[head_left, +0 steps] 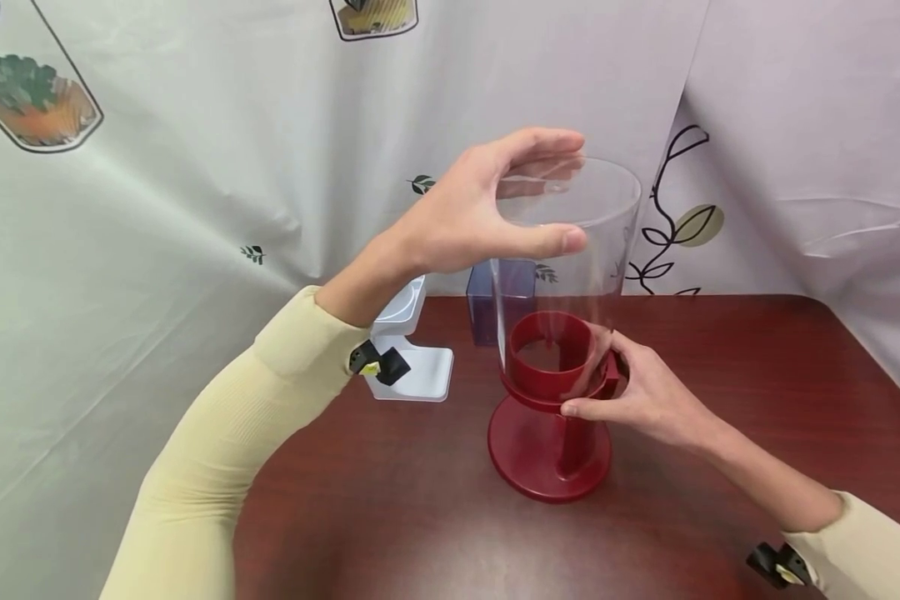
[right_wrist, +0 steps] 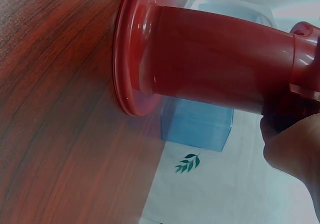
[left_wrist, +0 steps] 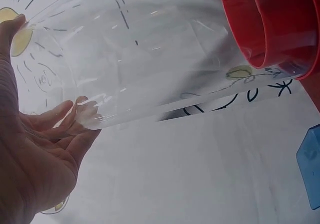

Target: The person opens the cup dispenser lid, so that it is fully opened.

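A tall clear cylinder [head_left: 607, 250] stands upright around the raised red collar [head_left: 551, 383] of a red stand [head_left: 521, 450]. My left hand [head_left: 461, 212] holds the cylinder by its open top end, thumb on the near side and fingers on the far side. The left wrist view shows those fingers [left_wrist: 82, 146] curved around the rim. Lower down, my right hand [head_left: 663, 396] grips the red holder just under the collar, its thumb along the front. In the right wrist view the stand's thick red stem [right_wrist: 215, 58] rises from a round base on the table.
Behind the cylinder sits a translucent blue box [head_left: 483, 308]. A white stand-like item [head_left: 420, 375] is to its left, partly hidden by my left forearm. Dark red-brown wood forms the tabletop [head_left: 720, 467]. A printed white cloth [head_left: 270, 125] hangs along the back.
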{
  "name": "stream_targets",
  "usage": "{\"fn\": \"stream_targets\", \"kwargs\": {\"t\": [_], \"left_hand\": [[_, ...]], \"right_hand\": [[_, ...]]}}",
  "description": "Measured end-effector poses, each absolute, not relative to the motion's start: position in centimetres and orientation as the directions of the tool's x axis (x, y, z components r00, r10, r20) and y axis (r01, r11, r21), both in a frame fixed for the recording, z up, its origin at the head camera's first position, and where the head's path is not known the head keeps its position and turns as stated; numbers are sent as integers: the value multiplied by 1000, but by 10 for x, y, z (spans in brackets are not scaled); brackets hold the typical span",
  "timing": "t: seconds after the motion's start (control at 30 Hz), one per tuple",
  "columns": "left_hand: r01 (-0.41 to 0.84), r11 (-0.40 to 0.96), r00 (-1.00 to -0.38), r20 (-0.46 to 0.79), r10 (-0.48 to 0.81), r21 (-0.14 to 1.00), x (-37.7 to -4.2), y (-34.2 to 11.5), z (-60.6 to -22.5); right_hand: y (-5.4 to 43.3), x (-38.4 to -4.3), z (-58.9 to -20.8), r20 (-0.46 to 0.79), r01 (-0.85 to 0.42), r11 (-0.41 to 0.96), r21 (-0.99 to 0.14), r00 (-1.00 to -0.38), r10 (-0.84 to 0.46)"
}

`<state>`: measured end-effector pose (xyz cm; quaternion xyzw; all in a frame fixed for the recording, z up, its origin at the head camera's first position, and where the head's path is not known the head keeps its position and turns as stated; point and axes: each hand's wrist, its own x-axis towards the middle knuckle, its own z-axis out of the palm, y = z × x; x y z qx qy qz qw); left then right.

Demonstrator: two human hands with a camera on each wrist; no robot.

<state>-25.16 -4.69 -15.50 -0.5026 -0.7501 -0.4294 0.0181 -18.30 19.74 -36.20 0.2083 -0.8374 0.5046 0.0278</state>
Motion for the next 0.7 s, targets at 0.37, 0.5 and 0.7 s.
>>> {"fn": "stream_targets", "kwargs": {"t": [0.37, 0.5, 0.7], "left_hand": [[689, 140, -556, 394, 732, 711, -261, -44, -151], [701, 145, -550, 400, 734, 698, -258, -45, -150], [752, 140, -512, 437, 740, 644, -250, -44, -150]], "right_hand": [[196, -183, -362, 250, -371, 410, -833, -915, -318], [197, -183, -362, 248, -368, 413, -833, -916, -317], [198, -182, -362, 241, -363, 405, -839, -916, -320]]}}
